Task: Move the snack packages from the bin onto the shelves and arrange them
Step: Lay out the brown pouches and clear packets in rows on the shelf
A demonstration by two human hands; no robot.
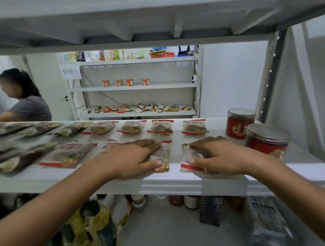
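Arranging is the step in hand, at the centre of the frame: the left hand [126,161] lies over one snack package [164,159], fingers across its far edge and thumb at its near edge, gripping it; the right hand [220,155] holds a second package [189,167] the same way, just beside. Both packs rest on the shelf [175,185] in the front row, a back row [161,127] behind, red jars [240,123] at right. The next move probably calls for squaring both with that row, then letting go; the bin is out of view
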